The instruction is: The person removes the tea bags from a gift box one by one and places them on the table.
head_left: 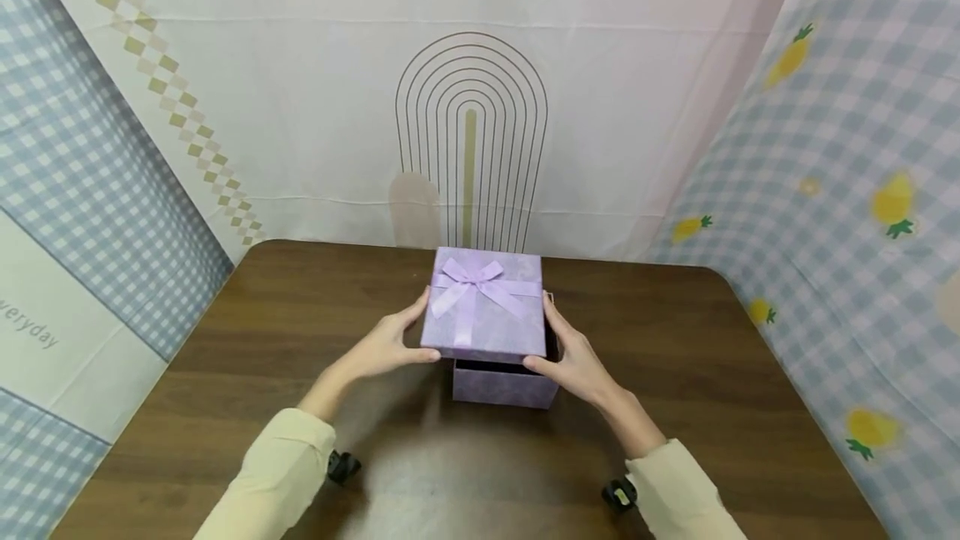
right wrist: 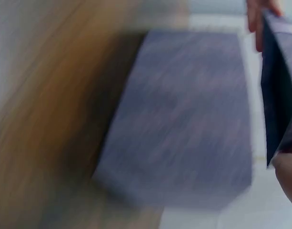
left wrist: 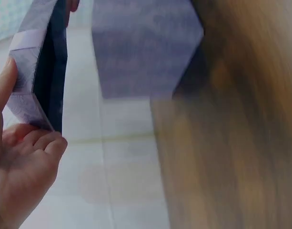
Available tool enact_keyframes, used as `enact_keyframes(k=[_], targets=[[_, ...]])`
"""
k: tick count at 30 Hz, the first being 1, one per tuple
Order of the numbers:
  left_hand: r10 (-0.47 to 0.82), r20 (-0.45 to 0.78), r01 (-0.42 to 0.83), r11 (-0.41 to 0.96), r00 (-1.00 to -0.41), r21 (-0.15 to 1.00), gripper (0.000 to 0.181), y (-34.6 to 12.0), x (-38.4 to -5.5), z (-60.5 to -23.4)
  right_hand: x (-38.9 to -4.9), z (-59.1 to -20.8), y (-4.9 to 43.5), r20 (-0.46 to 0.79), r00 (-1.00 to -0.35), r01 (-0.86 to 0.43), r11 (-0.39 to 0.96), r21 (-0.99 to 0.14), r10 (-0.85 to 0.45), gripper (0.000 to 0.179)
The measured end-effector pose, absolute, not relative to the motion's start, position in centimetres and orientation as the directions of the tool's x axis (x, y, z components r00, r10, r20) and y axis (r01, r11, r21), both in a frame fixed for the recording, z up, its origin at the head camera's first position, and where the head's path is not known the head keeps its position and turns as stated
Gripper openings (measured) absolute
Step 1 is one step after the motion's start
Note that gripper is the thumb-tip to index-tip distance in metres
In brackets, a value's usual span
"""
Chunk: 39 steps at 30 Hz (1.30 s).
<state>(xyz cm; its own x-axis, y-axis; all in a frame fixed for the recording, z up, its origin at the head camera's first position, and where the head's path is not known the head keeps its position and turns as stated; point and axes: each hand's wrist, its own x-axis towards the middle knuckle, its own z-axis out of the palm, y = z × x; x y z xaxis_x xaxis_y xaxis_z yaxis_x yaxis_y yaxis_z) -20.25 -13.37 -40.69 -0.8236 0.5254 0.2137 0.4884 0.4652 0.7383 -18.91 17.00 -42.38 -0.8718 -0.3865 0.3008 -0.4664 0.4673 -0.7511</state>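
A square purple gift-box lid (head_left: 487, 332) with a ribbon bow (head_left: 471, 277) on top is held between both hands above its box base (head_left: 498, 386). My left hand (head_left: 386, 347) grips the lid's left side, thumb at the near corner. On the opposite side my right hand (head_left: 577, 361) holds it the same way. The lid sits a little to the left of the base, and a dark gap shows between them. In the left wrist view the lid (left wrist: 29, 67) shows its dark inside, apart from the base (left wrist: 141, 52). The base's interior is hidden.
The box stands toward the back of a brown wooden table (head_left: 300, 315). Behind it hangs a white patterned cloth (head_left: 315, 123). Blue checked cloths (head_left: 810, 215) drape at both sides. Each wrist wears a small black device (head_left: 343, 467).
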Motion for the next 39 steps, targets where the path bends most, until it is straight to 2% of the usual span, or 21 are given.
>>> enact_keyframes(k=[9,21,24,30,35,39], targets=[[0.451,0.147,0.413,0.576,-0.881,0.705,0.091,-22.1,-18.2,-39.1,-18.6,-41.0,7.7,0.303,-0.838,-0.474,0.33,-0.817,-0.455,0.094],[0.44,0.038,0.312,0.572,-0.897,0.758,0.085,-29.3,-15.4,-42.0,-17.7,-45.0,-0.3,0.201,-0.824,-0.418,0.33,-0.846,-0.529,0.096],[0.444,0.04,0.316,0.569,-0.895,0.759,0.081,-29.8,-15.7,-43.5,-17.9,-46.5,-0.7,0.17,-0.829,-0.396,0.344,-0.852,-0.533,0.094],[0.452,0.025,0.32,0.59,-0.892,0.741,0.078,-28.0,-17.5,-46.3,-18.6,-49.2,0.2,0.077,-0.884,-0.285,0.401,-0.871,-0.461,0.09],[0.408,0.017,0.302,0.645,-0.913,0.701,0.076,-27.3,-18.1,-47.6,-18.9,-49.9,0.1,0.03,-0.893,-0.239,0.416,-0.877,-0.449,0.088],[0.379,0.007,0.288,0.689,-0.925,0.665,0.074,-27.7,-17.8,-48.0,-18.8,-49.9,-0.8,-0.014,-0.895,-0.226,0.481,-0.847,-0.446,0.084]])
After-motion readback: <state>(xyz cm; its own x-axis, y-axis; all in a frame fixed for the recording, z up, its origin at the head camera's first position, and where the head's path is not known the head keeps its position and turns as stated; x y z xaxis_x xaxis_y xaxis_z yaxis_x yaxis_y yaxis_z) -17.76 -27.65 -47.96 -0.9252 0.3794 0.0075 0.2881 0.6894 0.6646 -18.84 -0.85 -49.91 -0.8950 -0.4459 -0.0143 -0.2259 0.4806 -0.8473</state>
